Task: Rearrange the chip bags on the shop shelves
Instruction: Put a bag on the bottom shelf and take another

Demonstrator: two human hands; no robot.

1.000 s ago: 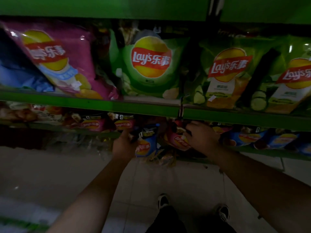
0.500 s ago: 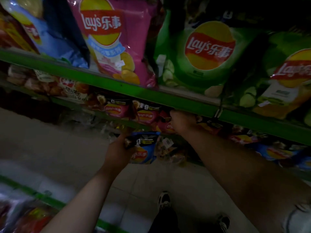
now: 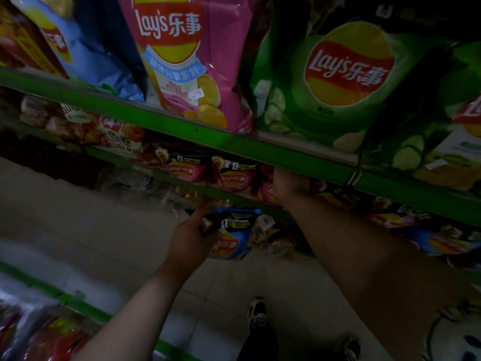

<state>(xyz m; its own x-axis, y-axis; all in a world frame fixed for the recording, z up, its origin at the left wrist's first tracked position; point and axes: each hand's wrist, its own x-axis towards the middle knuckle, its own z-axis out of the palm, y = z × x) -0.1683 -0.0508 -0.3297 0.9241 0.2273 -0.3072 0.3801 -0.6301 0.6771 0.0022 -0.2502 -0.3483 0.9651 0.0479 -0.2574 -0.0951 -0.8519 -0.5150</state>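
We are counting four large glossy bags along the front edge of the upper shelf (image 3: 234,145): a blue bag (image 3: 86,56) at the left, a pink bag (image 3: 192,61), a green bag (image 3: 330,79) and a further green bag (image 3: 442,142), partly cut off at the right edge. On the middle shelf (image 3: 250,201) we are counting two small pink bags (image 3: 182,170) standing upright side by side, a third one partly hidden behind the right hand (image 3: 289,186), and snack packs with brown print (image 3: 86,123) toward its left end.

The left hand (image 3: 190,238) is gripping one small blue chip bag (image 3: 231,235) by its crinkled top corner, holding it in the air just below the middle shelf's front edge. The right hand is reaching in under the upper shelf among the small pink bags; we cannot tell whether its fingers are closed on anything.

Compared with half a second ago, the view is sitting closer to the shelves and shifted rightward, while both hands are keeping roughly the same posts.

The shelf edges are smooth green strips. The floor (image 3: 260,280) is pale tile, with two dark shoes (image 3: 257,312) showing.
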